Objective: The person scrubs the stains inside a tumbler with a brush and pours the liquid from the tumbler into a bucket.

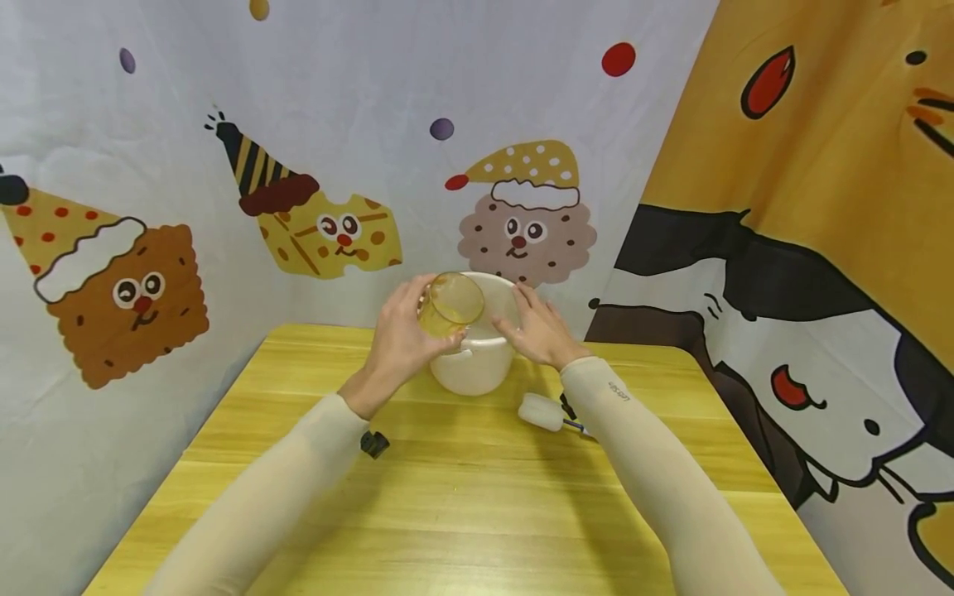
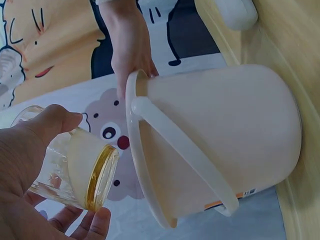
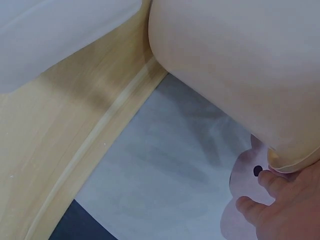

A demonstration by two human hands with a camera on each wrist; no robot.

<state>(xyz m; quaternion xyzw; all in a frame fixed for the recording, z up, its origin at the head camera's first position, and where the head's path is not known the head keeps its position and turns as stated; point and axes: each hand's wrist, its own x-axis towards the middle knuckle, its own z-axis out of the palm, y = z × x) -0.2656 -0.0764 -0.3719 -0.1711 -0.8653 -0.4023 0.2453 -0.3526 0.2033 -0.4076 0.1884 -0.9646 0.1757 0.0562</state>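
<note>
My left hand point(image 1: 402, 327) grips a clear, yellow-tinted glass cup point(image 1: 455, 300), thumb on one side and fingers round the other. The cup is tilted beside the rim of a white bucket point(image 1: 473, 368), and its gold-edged end faces the bucket in the left wrist view. Standing upright on the table, the bucket has its white handle point(image 2: 185, 155) hanging down its side. My right hand point(image 1: 544, 329) holds the bucket's rim on the right, thumb over the inner side and fingers outside. In the right wrist view, bent fingers point(image 3: 272, 185) show at the rim.
A white sponge-like head point(image 1: 542, 411) on a thin blue handle lies right of the bucket, partly hidden under my right sleeve point(image 1: 641, 439). The wooden table point(image 1: 447, 513) ends just behind the bucket, where a printed cloth point(image 1: 358, 99) hangs.
</note>
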